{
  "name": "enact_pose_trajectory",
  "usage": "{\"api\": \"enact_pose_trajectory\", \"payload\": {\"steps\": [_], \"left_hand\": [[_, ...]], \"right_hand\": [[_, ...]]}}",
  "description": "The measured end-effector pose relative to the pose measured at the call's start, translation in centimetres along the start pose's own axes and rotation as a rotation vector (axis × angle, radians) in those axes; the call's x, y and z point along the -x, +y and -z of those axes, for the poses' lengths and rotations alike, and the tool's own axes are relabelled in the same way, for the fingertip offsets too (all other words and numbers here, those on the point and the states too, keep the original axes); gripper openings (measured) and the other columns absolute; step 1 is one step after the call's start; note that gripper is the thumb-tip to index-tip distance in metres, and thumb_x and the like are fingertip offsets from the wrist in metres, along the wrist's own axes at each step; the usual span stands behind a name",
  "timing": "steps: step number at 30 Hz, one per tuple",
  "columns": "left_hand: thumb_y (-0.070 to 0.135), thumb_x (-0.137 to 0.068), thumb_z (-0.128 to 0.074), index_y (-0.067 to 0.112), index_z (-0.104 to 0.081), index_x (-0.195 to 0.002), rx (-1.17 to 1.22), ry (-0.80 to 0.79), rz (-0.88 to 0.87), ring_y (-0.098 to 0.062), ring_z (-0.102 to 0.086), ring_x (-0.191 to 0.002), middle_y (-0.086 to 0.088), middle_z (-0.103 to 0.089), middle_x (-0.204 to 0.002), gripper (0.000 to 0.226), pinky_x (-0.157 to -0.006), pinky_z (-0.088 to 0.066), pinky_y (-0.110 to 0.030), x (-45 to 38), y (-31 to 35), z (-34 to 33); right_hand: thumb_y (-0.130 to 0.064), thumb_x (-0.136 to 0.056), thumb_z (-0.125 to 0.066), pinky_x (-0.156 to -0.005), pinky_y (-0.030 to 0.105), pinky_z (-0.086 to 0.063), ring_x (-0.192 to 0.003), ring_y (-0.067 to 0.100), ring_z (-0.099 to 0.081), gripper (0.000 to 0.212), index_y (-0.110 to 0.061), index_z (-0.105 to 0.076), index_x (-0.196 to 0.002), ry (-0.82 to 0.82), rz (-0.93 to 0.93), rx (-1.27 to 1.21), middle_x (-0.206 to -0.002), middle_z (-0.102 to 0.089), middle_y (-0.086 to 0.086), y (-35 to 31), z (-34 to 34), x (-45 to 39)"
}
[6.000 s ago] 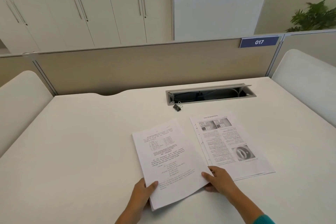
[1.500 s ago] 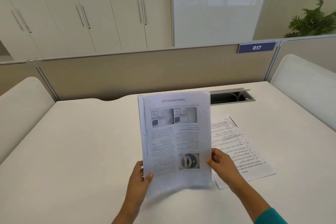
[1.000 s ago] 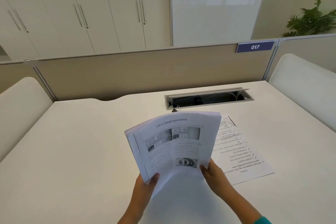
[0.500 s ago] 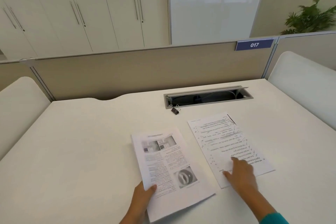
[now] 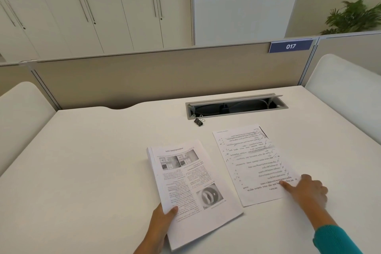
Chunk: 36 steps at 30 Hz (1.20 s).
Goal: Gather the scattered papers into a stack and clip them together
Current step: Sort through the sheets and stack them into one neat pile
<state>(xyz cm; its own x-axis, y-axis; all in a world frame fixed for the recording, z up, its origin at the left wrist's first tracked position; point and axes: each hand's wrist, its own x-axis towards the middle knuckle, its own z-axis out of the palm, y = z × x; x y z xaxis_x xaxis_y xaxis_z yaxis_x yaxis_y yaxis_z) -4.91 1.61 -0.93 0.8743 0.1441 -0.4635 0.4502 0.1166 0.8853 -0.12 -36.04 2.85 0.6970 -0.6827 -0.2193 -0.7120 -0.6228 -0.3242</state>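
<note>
Gathering is partly done: the left hand [image 5: 162, 219] pinches the near-left corner of the stack [image 5: 192, 189] under its thumb, while the right hand [image 5: 307, 190], open, presses fingertips on the loose sheet [image 5: 252, 163] just beside it. Next, I judge, that sheet must slide onto the stack, edges squared — then the binder clip [image 5: 199, 121], lying untouched by the cable tray [image 5: 237, 106], is fetched. The white desk [image 5: 92, 171] is otherwise bare — a beige partition [image 5: 144, 78] and cupboards [image 5: 92, 6] stand behind.
</note>
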Motion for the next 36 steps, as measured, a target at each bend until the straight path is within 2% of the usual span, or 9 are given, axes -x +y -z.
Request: {"api": "enact_pose_trajectory", "payload": {"steps": [3,7,13,20,25,27,29,32,36], "left_hand": [[0.005,-0.089,-0.057,0.014,-0.057,-0.108,-0.015,0.0,-0.003,-0.024,-0.065,-0.089,-0.005,-0.068,-0.097,0.021,-0.079,-0.052,-0.035,0.1,0.0,-0.1],[0.005,-0.089,-0.057,0.013,-0.057,-0.109,-0.019,0.0,-0.014,-0.027,-0.065,-0.091,-0.009,-0.067,-0.102,0.021,-0.08,-0.052,-0.036,0.3,0.1,-0.2],[0.004,-0.089,-0.057,0.012,-0.057,-0.11,-0.021,-0.003,-0.03,-0.029,-0.065,-0.093,-0.009,-0.067,-0.103,0.023,-0.083,-0.053,-0.038,0.5,0.0,-0.2],[0.006,-0.089,-0.057,0.012,-0.056,-0.111,-0.05,0.006,-0.025,-0.031,-0.065,-0.096,-0.011,-0.066,-0.105,0.023,-0.089,-0.052,-0.042,0.4,0.0,-0.3],[0.007,-0.089,-0.057,0.013,-0.056,-0.108,-0.06,0.008,-0.02,-0.029,-0.064,-0.092,-0.011,-0.066,-0.103,0.02,-0.081,-0.053,-0.037,0.5,0.1,-0.3],[0.007,-0.089,-0.057,0.012,-0.056,-0.11,-0.061,0.008,-0.018,-0.03,-0.064,-0.093,-0.011,-0.066,-0.104,0.021,-0.083,-0.053,-0.038,0.4,0.1,-0.3],[0.006,-0.089,-0.057,0.01,-0.056,-0.111,-0.065,0.01,-0.019,-0.032,-0.064,-0.096,-0.012,-0.066,-0.105,0.023,-0.088,-0.052,-0.042,0.4,0.1,-0.3],[0.006,-0.089,-0.058,0.01,-0.055,-0.112,-0.069,0.011,-0.02,-0.033,-0.064,-0.098,-0.012,-0.065,-0.106,0.024,-0.091,-0.051,-0.045,0.5,0.1,-0.3],[0.006,-0.088,-0.058,0.009,-0.055,-0.114,-0.069,0.012,-0.019,-0.033,-0.064,-0.098,-0.014,-0.066,-0.109,0.025,-0.091,-0.051,-0.045,0.5,0.0,-0.3]], "right_hand": [[-0.048,-0.074,-0.07,-0.095,0.048,-0.041,-0.118,0.039,-0.04,0.073,-0.005,-0.041,-0.126,-0.027,-0.017,-0.045,-0.123,-0.049,0.022,-0.5,-0.2,0.0],[-0.043,-0.079,-0.066,-0.091,0.046,-0.042,-0.115,0.037,-0.043,0.067,-0.008,-0.04,-0.13,0.083,0.07,0.006,-0.123,-0.049,0.019,-0.7,-0.8,0.8],[-0.046,-0.086,-0.053,-0.091,0.041,-0.043,-0.118,0.031,-0.044,0.072,-0.011,-0.023,-0.141,0.128,0.138,0.112,-0.132,-0.045,0.013,-0.6,-1.0,1.8],[-0.043,-0.084,-0.058,-0.089,0.042,-0.043,-0.116,0.032,-0.046,0.062,-0.012,-0.037,-0.133,0.13,0.143,0.07,-0.127,-0.051,0.012,-0.4,-1.0,1.8],[-0.038,-0.084,-0.061,-0.083,0.041,-0.045,-0.108,0.031,-0.051,0.049,-0.013,-0.044,-0.123,0.159,0.17,0.084,-0.117,-0.057,0.011,-0.5,-1.0,1.9],[-0.034,-0.087,-0.056,-0.077,0.039,-0.047,-0.098,0.032,-0.055,0.033,-0.012,-0.051,-0.112,0.171,0.18,0.059,-0.108,-0.061,0.011,-0.1,-1.5,1.8],[-0.03,-0.091,-0.049,-0.069,0.036,-0.046,-0.082,0.032,-0.055,0.022,-0.011,-0.055,-0.098,0.166,0.134,-0.073,-0.098,-0.063,0.013,0.5,-2.0,1.6],[-0.03,-0.092,-0.046,-0.064,0.034,-0.039,-0.071,0.029,-0.049,0.021,-0.01,-0.052,-0.088,0.211,0.085,-0.259,-0.093,-0.062,0.014,1.4,-2.5,1.6],[-0.034,-0.092,-0.048,-0.063,0.034,-0.039,-0.07,0.031,-0.05,0.027,-0.011,-0.05,-0.078,0.264,0.108,-0.378,-0.086,-0.061,0.015,1.9,-2.5,1.7]]}}
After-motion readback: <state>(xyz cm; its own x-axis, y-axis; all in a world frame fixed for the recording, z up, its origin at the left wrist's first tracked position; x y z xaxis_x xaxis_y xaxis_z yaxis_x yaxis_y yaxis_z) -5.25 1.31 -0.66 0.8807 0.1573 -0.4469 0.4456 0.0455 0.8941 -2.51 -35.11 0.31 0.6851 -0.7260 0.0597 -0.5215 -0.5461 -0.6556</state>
